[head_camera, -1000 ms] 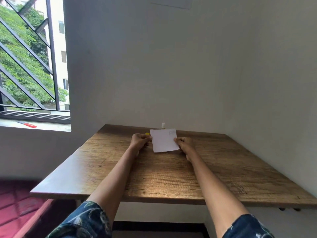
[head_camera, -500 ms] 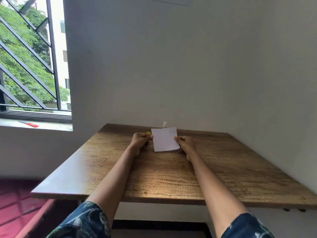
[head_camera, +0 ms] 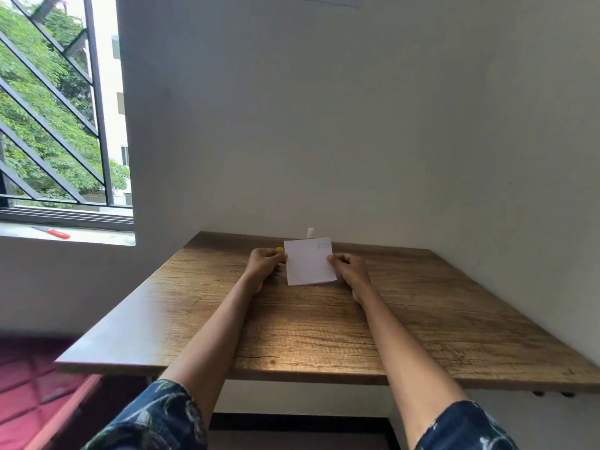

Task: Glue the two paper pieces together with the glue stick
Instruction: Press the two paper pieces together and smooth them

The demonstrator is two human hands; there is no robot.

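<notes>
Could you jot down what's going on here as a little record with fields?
left hand: holds the paper's left edge
right hand: holds its right edge
paper: white, held over the table
glue stick: upright behind the paper
yellow thing: by the left hand, mostly hidden
sill: red object lying on it

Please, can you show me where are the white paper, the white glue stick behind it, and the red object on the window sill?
white paper [head_camera: 310, 262], head view, middle of sheet.
white glue stick [head_camera: 310, 232], head view, visible top part.
red object [head_camera: 59, 234], head view, its red part.
</notes>
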